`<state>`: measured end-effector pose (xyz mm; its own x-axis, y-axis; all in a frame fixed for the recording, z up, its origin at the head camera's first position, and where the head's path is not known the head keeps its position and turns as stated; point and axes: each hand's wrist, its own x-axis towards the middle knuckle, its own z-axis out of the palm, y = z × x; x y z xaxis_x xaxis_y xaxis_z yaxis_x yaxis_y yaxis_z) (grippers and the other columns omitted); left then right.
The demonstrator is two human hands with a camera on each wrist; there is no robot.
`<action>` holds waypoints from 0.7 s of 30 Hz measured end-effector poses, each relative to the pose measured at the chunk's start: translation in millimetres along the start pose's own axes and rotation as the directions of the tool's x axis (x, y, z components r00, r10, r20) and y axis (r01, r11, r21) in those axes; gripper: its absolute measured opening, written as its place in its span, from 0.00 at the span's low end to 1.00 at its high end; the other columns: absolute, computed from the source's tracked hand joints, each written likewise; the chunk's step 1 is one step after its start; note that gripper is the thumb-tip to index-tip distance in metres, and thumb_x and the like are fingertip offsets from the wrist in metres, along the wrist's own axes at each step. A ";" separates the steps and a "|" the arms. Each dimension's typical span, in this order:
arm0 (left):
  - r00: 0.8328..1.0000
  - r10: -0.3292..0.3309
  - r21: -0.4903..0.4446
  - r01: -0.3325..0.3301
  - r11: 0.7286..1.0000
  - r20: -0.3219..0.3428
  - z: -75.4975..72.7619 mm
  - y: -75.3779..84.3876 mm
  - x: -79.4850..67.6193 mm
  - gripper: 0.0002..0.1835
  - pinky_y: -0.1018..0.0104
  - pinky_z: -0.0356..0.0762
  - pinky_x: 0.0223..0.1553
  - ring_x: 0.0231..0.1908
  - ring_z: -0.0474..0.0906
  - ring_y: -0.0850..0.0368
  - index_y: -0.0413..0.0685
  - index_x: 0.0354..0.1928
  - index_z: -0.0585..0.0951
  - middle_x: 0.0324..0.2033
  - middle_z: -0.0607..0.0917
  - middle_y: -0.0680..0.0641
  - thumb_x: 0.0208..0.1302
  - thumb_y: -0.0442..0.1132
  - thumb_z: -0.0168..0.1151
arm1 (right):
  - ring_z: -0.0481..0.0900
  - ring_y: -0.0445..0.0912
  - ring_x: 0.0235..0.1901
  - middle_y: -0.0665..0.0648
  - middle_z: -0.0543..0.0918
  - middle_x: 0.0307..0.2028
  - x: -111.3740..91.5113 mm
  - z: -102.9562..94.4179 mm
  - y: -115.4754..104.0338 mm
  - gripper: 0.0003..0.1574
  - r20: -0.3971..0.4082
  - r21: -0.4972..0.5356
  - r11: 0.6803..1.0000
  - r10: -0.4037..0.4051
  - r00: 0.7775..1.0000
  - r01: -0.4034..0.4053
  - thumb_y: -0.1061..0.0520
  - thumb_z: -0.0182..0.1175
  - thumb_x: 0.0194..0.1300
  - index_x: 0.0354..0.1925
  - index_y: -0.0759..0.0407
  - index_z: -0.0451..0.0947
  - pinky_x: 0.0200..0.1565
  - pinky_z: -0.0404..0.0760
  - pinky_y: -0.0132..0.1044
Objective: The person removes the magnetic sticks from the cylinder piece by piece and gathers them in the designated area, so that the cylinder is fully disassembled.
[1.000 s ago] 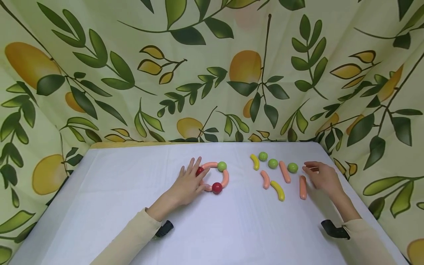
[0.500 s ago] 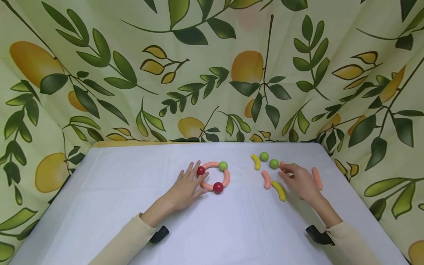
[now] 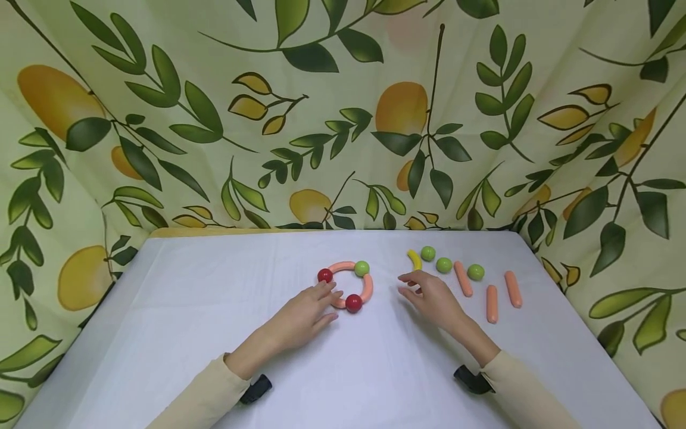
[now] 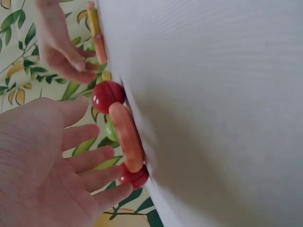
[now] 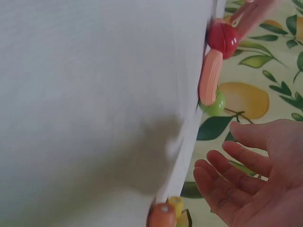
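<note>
Toy sausages and balls form a ring on the white table. A red ball (image 3: 324, 275), a green ball (image 3: 361, 269) and another red ball (image 3: 354, 302) sit between curved pink sausages (image 3: 367, 288). My left hand (image 3: 304, 316) hovers at the ring's left side; its fingers are loosely spread and hide part of it. In the left wrist view its palm shows with nothing held. My right hand (image 3: 436, 301) is over the table right of the ring, fingers loosely bent. The right wrist view shows that palm bare. A yellow curved piece (image 3: 415, 260) peeks out behind its fingers.
Right of the ring lie several green balls (image 3: 443, 265) and straight pink sausages (image 3: 492, 304). A leaf-and-fruit patterned cloth (image 3: 343, 119) hangs behind and at both sides of the white-covered table (image 3: 161, 333).
My right hand has swept left from the far-right sausages toward the ring, now hiding the short pink sausage and one yellow piece. My left hand has shifted slightly, fingers less spread.
</note>
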<state>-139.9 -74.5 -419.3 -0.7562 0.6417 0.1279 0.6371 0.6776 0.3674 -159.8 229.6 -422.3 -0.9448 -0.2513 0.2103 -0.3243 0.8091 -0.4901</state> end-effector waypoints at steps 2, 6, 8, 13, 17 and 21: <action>1.000 -0.014 0.010 0.014 1.000 0.012 2.1 -1.1 -1.3 0.26 0.46 0.63 0.66 0.68 0.64 0.41 0.44 0.66 0.74 0.67 0.70 0.38 0.70 0.46 0.60 | 0.83 0.48 0.39 0.59 0.85 0.42 4.3 6.2 -6.4 0.16 0.010 0.022 1.000 -0.015 1.000 0.015 0.60 0.67 0.63 0.49 0.64 0.82 0.40 0.83 0.41; 0.998 -0.029 0.017 0.028 0.999 0.054 5.5 -1.3 -4.5 0.26 0.45 0.60 0.68 0.71 0.58 0.41 0.44 0.67 0.73 0.69 0.68 0.38 0.70 0.46 0.59 | 0.83 0.49 0.41 0.57 0.85 0.45 7.5 15.9 -18.3 0.17 0.024 0.051 0.998 -0.039 0.999 0.038 0.59 0.68 0.62 0.50 0.62 0.83 0.43 0.84 0.43; 0.997 -0.027 0.026 0.025 0.999 0.070 7.1 -0.6 -4.9 0.26 0.44 0.59 0.68 0.72 0.56 0.41 0.45 0.67 0.73 0.69 0.67 0.38 0.71 0.46 0.58 | 0.83 0.50 0.44 0.56 0.85 0.47 6.6 19.7 -22.8 0.18 0.037 0.046 0.997 -0.066 0.997 0.064 0.59 0.68 0.62 0.50 0.61 0.83 0.46 0.83 0.45; 0.996 -0.014 0.063 0.008 0.998 0.083 8.9 2.2 -4.7 0.26 0.42 0.59 0.67 0.72 0.55 0.40 0.46 0.67 0.73 0.69 0.67 0.37 0.70 0.46 0.59 | 0.81 0.50 0.53 0.55 0.84 0.50 3.0 26.1 -29.7 0.21 0.073 0.056 0.990 -0.135 0.988 0.131 0.58 0.70 0.60 0.53 0.60 0.81 0.53 0.80 0.46; 0.996 -0.020 0.087 0.013 0.996 0.088 9.1 3.4 -4.3 0.27 0.42 0.61 0.66 0.72 0.56 0.40 0.47 0.67 0.73 0.69 0.67 0.38 0.68 0.46 0.61 | 0.80 0.50 0.55 0.56 0.83 0.52 3.5 29.7 -34.3 0.25 0.082 0.080 0.982 -0.179 0.980 0.173 0.58 0.71 0.59 0.54 0.61 0.80 0.56 0.78 0.46; 0.995 -0.020 0.108 0.009 0.994 0.098 10.8 3.6 -3.9 0.28 0.41 0.62 0.66 0.72 0.56 0.39 0.48 0.68 0.72 0.69 0.67 0.38 0.68 0.46 0.62 | 0.77 0.52 0.58 0.58 0.82 0.54 5.9 33.6 -39.4 0.32 0.081 0.086 0.974 -0.219 0.972 0.212 0.58 0.72 0.57 0.59 0.64 0.77 0.58 0.76 0.47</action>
<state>-133.1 -70.8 -428.4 -0.7507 0.6600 0.0297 0.6423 0.7186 0.2666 -154.2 178.5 -430.2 -0.8517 -0.4644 0.2429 -0.5197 0.6889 -0.5052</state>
